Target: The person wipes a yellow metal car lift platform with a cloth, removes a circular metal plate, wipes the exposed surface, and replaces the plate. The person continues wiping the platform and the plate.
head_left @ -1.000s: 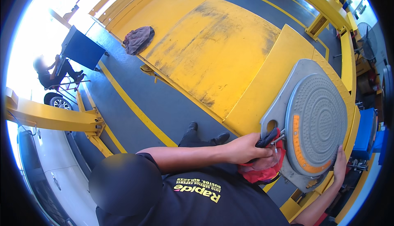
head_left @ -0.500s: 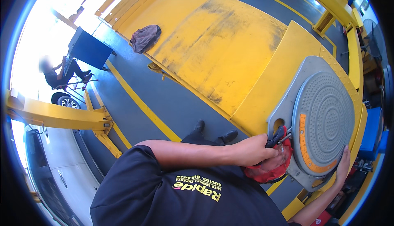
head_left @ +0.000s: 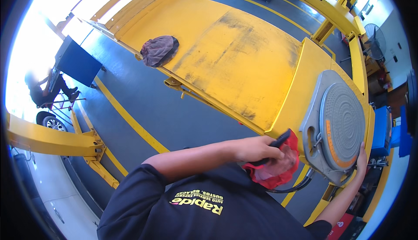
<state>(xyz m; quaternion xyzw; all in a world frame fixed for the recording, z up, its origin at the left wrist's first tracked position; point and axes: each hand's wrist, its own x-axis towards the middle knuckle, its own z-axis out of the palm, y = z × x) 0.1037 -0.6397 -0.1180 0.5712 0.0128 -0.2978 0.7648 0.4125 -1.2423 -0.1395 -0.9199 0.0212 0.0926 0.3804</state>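
My left hand [head_left: 260,149] is closed round a bunched red cloth [head_left: 288,159] with a dark strip along its upper part. It hangs just left of a grey turntable plate [head_left: 344,122], which has a ridged round disc and an orange scale along its near edge. Beside the cloth are the plate's cut-out handle hole and a small metal pin [head_left: 318,140]. My right hand [head_left: 362,159] lies with extended fingers against the disc's right rim, seemingly steadying rather than gripping it. The plate sits on the end of a yellow ramp [head_left: 244,61].
A crumpled dark cloth [head_left: 159,50] lies on the ramp's left edge. A black cable [head_left: 296,187] runs below the red cloth. Yellow lift posts [head_left: 52,135] stand at left and right. A seated person [head_left: 48,89] is by a blue cabinet [head_left: 82,61]; a silver car is lower left.
My left hand has drawn the red cloth leftward, away from the plate's handle hole and pin. My right hand stays at the disc's rim. The whole view has shifted a little.
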